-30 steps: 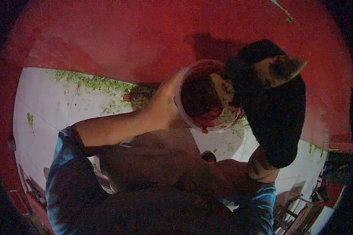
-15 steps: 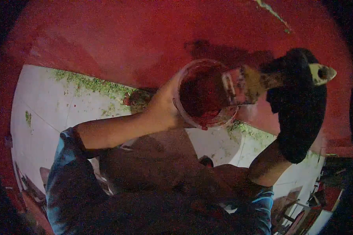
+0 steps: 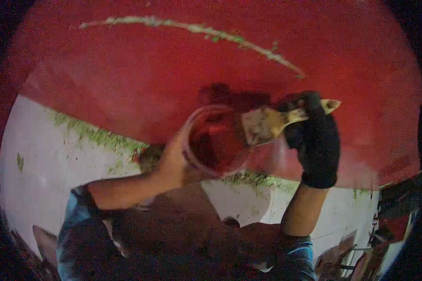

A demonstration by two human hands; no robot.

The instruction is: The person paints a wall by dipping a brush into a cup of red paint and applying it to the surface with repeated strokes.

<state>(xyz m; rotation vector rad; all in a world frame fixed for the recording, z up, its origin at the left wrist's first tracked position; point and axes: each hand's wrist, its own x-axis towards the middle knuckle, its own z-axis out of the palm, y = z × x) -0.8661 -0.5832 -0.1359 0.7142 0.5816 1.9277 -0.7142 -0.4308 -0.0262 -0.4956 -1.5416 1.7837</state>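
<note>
My bare left hand grips a clear round tub from its left side, its fingers partly hidden behind it. Dark red paint shows inside. In a black glove, my right hand is closed around the yellowish handle of a wide paintbrush. The brush points left, its broad end overlapping the tub's right rim in this view. The handle's tip with its hole sticks out past the glove on the right.
A red painted wall fills the upper view, with a pale, green-flecked streak across it. Below lies pale paving, with low green growth along the wall's foot. Dark furniture-like objects stand at lower right.
Both hands, with tub and brush, appear lower and further left, and the brush sits further out toward the tub's right rim. The view has shifted, showing more of the streak on the wall.
</note>
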